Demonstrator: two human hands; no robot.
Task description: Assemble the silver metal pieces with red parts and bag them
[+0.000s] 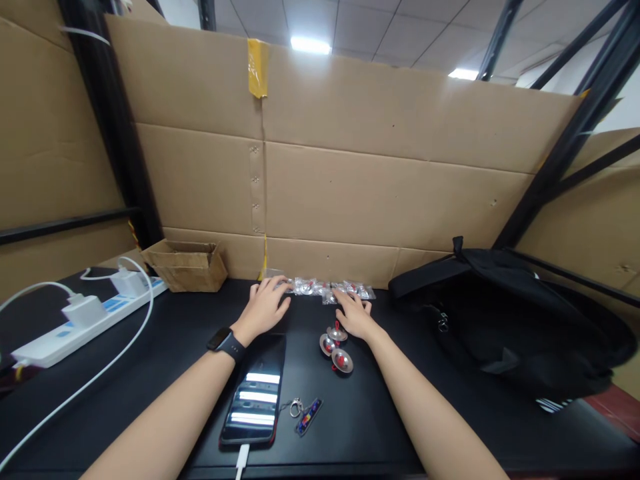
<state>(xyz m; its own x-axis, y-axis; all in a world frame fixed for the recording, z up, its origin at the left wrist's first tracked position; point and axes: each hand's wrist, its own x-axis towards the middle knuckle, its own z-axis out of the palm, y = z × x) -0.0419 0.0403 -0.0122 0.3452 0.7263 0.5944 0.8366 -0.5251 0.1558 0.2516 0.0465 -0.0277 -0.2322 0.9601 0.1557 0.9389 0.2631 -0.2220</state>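
Observation:
Along the foot of the cardboard wall lies a row of small clear plastic packets (311,287) with bits of red inside. My left hand (264,308), a dark smartwatch (220,340) on its wrist, rests at the row's left end with fingers spread. On the right side, my right hand (354,315) reaches over the packets, its fingers apart and fingertips touching or close to them. Just below that hand sit several small metal finger cymbals (342,361) with red cords, grouped together on the black table.
A phone (256,393) with a charging cable and a keychain (309,417) lies in front. Left are a white power strip (100,320) with plugs and an open cardboard box (200,277). A black bag (510,320) fills the right side. Cardboard walls (350,193) enclose the table.

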